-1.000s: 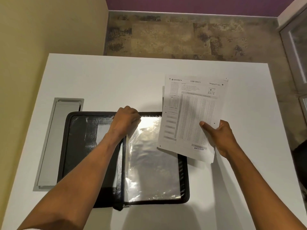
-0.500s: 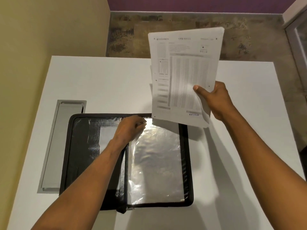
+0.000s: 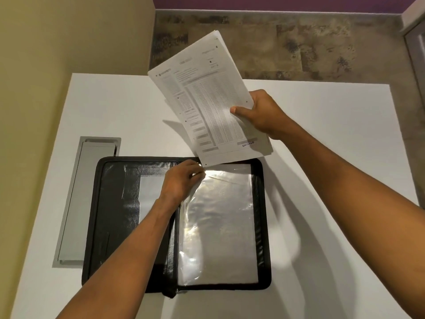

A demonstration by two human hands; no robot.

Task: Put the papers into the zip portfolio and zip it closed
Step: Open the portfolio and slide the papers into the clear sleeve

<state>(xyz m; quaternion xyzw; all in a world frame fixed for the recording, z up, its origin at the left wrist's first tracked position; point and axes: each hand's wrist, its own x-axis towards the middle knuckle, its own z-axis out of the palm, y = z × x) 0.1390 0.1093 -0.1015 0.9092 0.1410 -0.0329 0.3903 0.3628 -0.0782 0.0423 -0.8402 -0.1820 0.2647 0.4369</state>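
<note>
A black zip portfolio (image 3: 110, 217) lies open flat on the white table (image 3: 333, 157). Its right half carries a clear plastic sleeve (image 3: 220, 226). My left hand (image 3: 181, 180) pinches the sleeve's top edge near the spine. My right hand (image 3: 259, 113) holds a small stack of printed papers (image 3: 207, 100) by the right edge, lifted above the table and tilted to the left. The stack's lower left corner hangs just over the sleeve's top edge, beside my left fingers.
A grey cable hatch (image 3: 78, 203) is set into the table left of the portfolio. A yellow wall (image 3: 57, 54) runs along the table's left side. Mottled brown floor (image 3: 299, 42) lies beyond the far edge.
My right hand has tilted the papers leftward and brought their lower corner down to the sleeve's top edge. My left hand stays at the sleeve's top.
</note>
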